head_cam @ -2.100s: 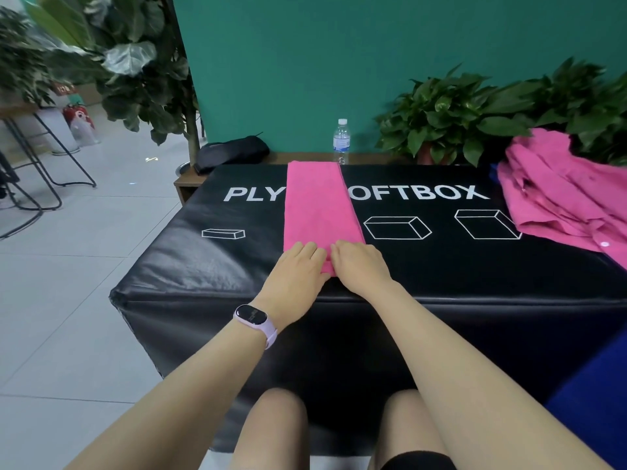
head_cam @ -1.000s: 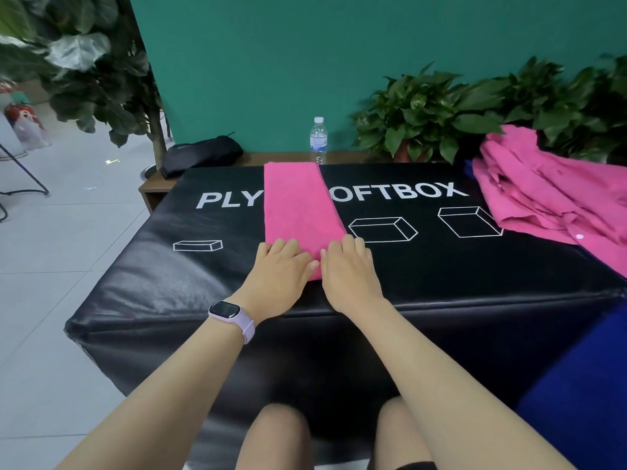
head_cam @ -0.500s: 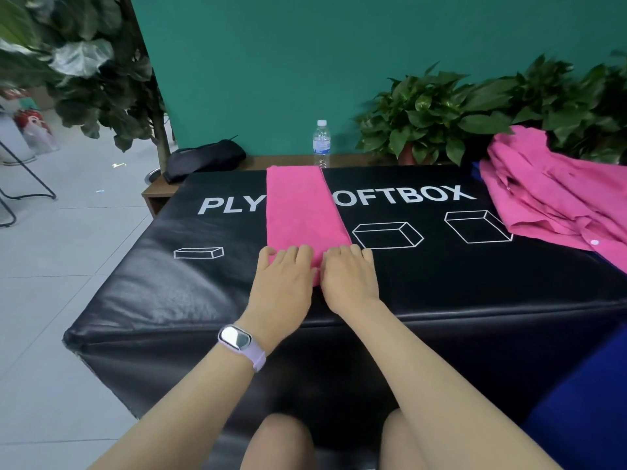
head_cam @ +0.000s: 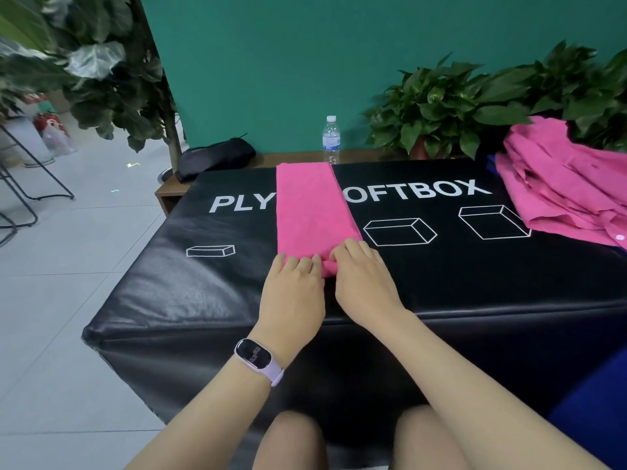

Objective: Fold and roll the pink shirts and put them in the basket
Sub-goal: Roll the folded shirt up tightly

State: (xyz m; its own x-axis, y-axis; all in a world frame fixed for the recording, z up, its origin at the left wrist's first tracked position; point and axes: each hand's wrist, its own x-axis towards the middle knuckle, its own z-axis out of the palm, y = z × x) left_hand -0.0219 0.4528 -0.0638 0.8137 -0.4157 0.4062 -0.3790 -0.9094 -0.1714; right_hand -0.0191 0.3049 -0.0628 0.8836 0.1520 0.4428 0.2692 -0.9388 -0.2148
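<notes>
Our left hand and right hand sit side by side on the near end of the folded pink shirt, fingers curled over what looks like the first turn of a roll. We should keep both thumbs level and the roll tight, so it tracks straight. The strip lies along the black soft box. More pink shirts are heaped far right; beyond them stand a water bottle and potted plants.

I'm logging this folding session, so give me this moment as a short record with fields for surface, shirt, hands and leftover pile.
surface: black soft box
shirt: folded pink strip, lengthwise, near end starting to roll
left hand: fingers curled on the near end
right hand: fingers curled on the near end
pile: unfolded pink shirts, far right
basket: not in view
</notes>
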